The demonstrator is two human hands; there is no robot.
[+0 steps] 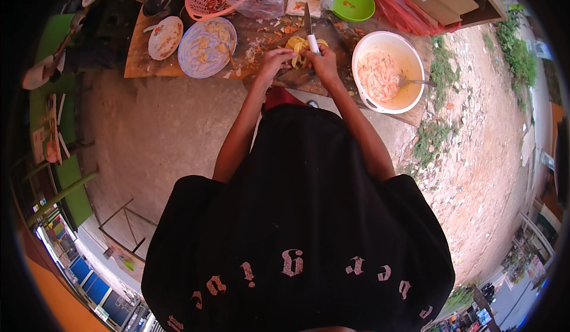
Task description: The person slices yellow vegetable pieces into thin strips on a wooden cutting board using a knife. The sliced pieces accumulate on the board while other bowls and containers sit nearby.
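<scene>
My right hand grips a knife by its white handle, the steel blade pointing away from me over the table. My left hand pinches yellow food strips at its fingertips, close beside the right hand. The right fingertips also reach these strips. Under both hands lies a dark board, partly hidden. To the right stands a white basin holding a pale, orange-flecked shredded mixture and a metal spoon.
Left on the wooden table are a blue-and-white plate with food pieces and a floral dish. Behind stand a pink colander, plastic bags and a green bowl. A red bag and cardboard box occupy the back right.
</scene>
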